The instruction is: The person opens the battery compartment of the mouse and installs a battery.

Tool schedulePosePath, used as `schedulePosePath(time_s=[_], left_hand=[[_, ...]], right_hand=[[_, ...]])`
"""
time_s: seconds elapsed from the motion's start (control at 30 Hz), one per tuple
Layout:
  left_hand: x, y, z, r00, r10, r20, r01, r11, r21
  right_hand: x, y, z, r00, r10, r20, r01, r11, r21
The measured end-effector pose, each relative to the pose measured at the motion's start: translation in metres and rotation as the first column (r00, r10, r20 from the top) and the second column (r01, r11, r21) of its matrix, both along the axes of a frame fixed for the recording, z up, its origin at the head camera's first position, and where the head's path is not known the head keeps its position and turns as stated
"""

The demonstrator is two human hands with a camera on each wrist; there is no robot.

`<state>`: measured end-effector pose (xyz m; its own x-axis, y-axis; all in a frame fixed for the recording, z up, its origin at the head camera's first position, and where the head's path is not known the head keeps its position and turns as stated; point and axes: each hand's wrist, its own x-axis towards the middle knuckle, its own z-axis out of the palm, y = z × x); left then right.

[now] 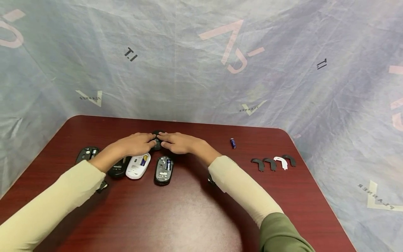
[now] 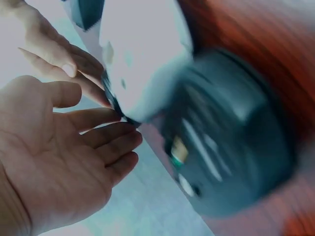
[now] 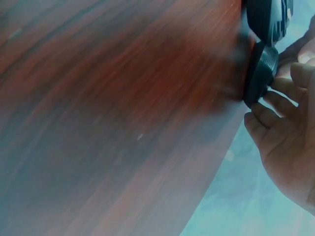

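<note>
At the far side of the table, both hands meet over a black computer mouse (image 1: 157, 144). My left hand (image 1: 138, 143) reaches in from the left, fingers extended with their tips at the mouse. From the other side my right hand (image 1: 179, 142) touches it too; in the right wrist view its slightly bent fingers lie along the edge of the black mouse (image 3: 261, 76). The hands cover much of this mouse. Nearest them are an upturned white mouse (image 1: 136, 170) and a dark mouse (image 1: 163, 171), both with battery compartments uncovered and a battery inside.
Left of these lie another black mouse (image 1: 118, 169) and a dark mouse (image 1: 85, 153), partly behind the left arm. A blue battery (image 1: 233, 143) lies at the back right. Nearby, several curved covers stand in a row, one a white cover (image 1: 281, 162).
</note>
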<state>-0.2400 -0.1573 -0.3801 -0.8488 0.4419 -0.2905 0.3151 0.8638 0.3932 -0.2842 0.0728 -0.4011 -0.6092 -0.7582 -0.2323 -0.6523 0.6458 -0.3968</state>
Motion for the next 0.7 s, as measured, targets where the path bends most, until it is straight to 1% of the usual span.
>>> schedulePosePath(time_s=[0.2, 0.43, 0.57, 0.7], left_hand=[[-0.001, 0.022, 0.003, 1.000, -0.007, 0.018, 0.008, 1.000, -0.013], [-0.003, 0.044, -0.001, 1.000, -0.025, 0.009, 0.025, 1.000, 0.004], [-0.001, 0.052, -0.003, 0.999, -0.028, 0.021, 0.028, 0.999, 0.022], [0.004, 0.062, -0.004, 0.999, -0.034, 0.035, 0.033, 0.999, 0.033]], right_hand=[[0.004, 0.024, 0.000, 1.000, -0.008, 0.008, 0.008, 0.999, -0.034], [0.007, 0.049, 0.001, 1.000, -0.024, 0.010, 0.024, 0.998, -0.055], [0.011, 0.061, 0.002, 0.999, -0.036, 0.007, 0.036, 0.998, -0.054], [0.016, 0.075, 0.003, 0.999, -0.042, 0.003, 0.042, 0.997, -0.061]])
